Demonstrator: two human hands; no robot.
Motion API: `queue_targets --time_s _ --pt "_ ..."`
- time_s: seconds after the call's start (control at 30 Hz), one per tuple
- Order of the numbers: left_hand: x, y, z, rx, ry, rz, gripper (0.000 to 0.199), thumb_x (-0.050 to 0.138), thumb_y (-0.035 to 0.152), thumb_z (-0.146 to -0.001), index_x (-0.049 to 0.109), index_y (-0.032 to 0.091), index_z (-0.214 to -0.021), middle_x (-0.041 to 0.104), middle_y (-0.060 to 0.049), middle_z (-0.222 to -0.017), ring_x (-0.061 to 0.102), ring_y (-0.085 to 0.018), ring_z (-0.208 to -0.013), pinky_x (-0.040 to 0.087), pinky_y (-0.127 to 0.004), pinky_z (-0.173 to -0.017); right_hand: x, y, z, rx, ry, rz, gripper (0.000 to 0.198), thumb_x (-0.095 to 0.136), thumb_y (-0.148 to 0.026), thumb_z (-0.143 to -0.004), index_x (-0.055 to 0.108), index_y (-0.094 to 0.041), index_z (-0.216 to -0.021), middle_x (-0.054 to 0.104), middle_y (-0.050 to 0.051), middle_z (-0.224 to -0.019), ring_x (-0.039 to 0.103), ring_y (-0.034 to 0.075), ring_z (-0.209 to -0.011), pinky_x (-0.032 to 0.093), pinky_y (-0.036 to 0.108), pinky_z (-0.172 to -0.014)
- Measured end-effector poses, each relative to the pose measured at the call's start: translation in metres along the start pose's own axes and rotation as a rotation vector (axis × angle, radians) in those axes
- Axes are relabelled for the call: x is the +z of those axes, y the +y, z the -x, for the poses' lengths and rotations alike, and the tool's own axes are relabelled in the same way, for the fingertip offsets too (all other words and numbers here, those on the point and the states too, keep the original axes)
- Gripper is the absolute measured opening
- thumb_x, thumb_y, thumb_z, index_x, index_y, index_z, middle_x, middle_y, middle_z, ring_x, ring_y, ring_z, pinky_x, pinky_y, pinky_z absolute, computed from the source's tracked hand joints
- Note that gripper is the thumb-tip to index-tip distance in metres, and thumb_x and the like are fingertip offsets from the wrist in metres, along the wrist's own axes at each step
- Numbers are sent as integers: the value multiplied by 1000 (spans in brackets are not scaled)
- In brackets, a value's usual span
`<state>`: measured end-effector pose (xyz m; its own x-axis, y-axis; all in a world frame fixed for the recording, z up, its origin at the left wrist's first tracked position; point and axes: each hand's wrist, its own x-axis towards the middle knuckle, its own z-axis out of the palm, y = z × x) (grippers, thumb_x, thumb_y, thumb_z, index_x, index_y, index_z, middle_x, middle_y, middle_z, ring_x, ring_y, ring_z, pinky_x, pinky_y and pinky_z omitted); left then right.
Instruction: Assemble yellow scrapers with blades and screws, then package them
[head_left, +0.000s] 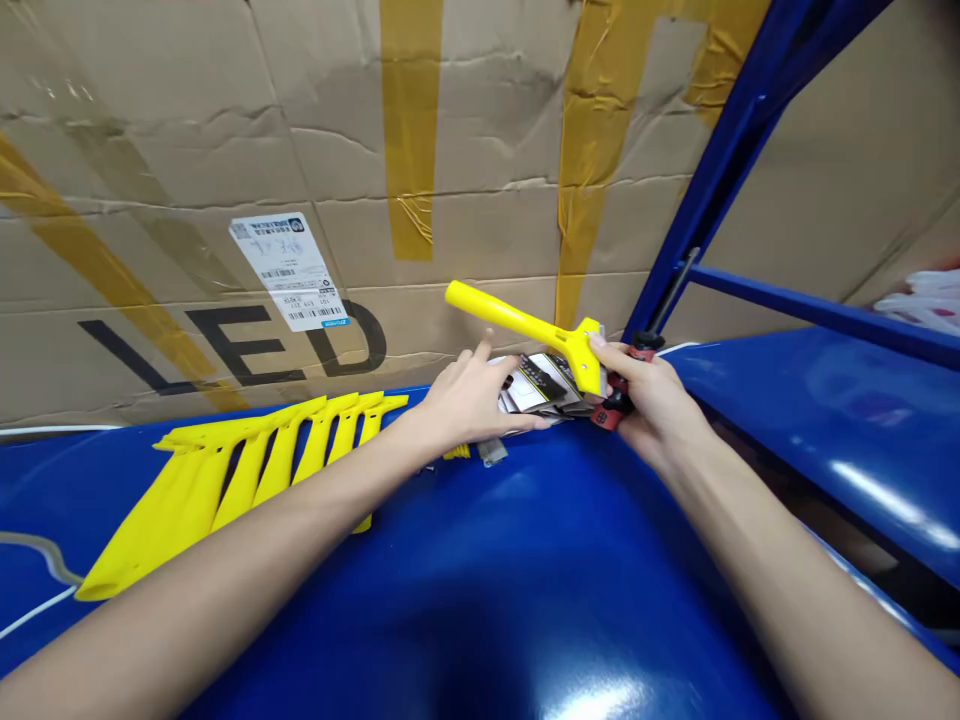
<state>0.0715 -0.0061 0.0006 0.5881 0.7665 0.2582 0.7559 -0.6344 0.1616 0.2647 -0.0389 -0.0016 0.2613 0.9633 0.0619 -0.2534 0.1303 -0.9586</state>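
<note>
A yellow scraper (514, 318) is held at its wide head by my right hand (660, 400), its long handle pointing up and left. A screwdriver (643, 347) with a red and black handle is also in that hand, its shaft standing up past the fingers. My left hand (469, 395) reaches over a pile of printed blade packets (536, 385), fingers apart; whether it grips any of them is hidden. Under the left wrist lie small yellow pieces (456, 452) and a small clear packet (492, 452).
Several yellow scraper handles (277, 460) lie in a row on the blue shelf (480, 580), partly behind my left arm. A large taped carton (480, 130) stands along the back. A blue upright frame (712, 180) rises at the right. A white cable (37, 610) lies at the left.
</note>
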Motion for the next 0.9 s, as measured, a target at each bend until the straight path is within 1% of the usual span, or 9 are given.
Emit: queue_targets --time_s 0.1,0.17,0.23,0.33,0.4,0.5,0.57,0.67,0.9 --pt "-19 -3 31 20 -17 -51 80 64 67 -79 54 15 -139 55 -23 -137 58 -39 -118 49 -50 -94 7 7 5 47 -60 48 41 90 -44 -59 57 -19 -58 48 -4 -49 39 8 -45 32 25 -43" --pt "-42 -6 58 132 -63 -93 41 55 49 -92 72 15 -109 70 -15 -102 67 -30 -96 51 -40 -84 14 11 10 58 -121 93 40 90 -44 -60 59 -19 -58 50 -4 -50 42 8 -46 33 24 -44" --pt "-68 -12 83 307 -106 -57 39 45 40 -98 73 18 -82 69 -8 -77 65 -22 -75 50 -34 -74 22 15 18 69 -200 144 40 90 -45 -61 60 -19 -60 52 -4 -50 44 9 -47 33 24 -45" --pt "-99 -29 108 142 112 -44 32 50 39 -96 74 17 -95 72 -10 -86 65 -23 -80 48 -34 -73 36 19 32 132 -345 234 38 87 -48 -65 62 -20 -65 54 -4 -50 45 10 -45 32 24 -44" --pt "-109 -40 115 -5 -65 152 33 59 46 -91 72 21 -110 74 -7 -97 68 -22 -85 49 -31 -73 47 21 42 162 -467 273 37 86 -49 -66 64 -20 -68 58 -3 -53 46 11 -45 32 25 -43" --pt "-104 -47 120 -170 -544 729 44 62 53 -89 65 27 -123 75 -3 -92 71 -19 -77 50 -27 -63 64 24 55 167 -611 270 37 86 -49 -65 64 -20 -69 60 -2 -57 47 10 -47 32 24 -43" --pt "-92 -41 123 -219 -673 1110 48 63 52 -89 59 25 -129 74 -7 -101 71 -18 -71 49 -28 -58 73 27 60 155 -628 242 38 87 -50 -64 64 -19 -69 59 -3 -58 48 10 -49 34 23 -44" --pt "-75 -29 129 -347 -548 1389 57 70 43 -87 46 25 -136 74 -6 -95 66 -13 -57 45 -25 -52 76 27 62 119 -582 268 40 84 -52 -67 62 -19 -74 60 -3 -60 50 10 -50 36 22 -45" --pt "-71 -38 140 -608 -133 1304 29 65 30 -86 54 20 -110 56 5 -57 52 -10 -48 38 -23 -48 44 8 50 152 -601 583 43 81 -43 -75 56 -25 -104 56 -7 -60 53 11 -50 29 17 -37"
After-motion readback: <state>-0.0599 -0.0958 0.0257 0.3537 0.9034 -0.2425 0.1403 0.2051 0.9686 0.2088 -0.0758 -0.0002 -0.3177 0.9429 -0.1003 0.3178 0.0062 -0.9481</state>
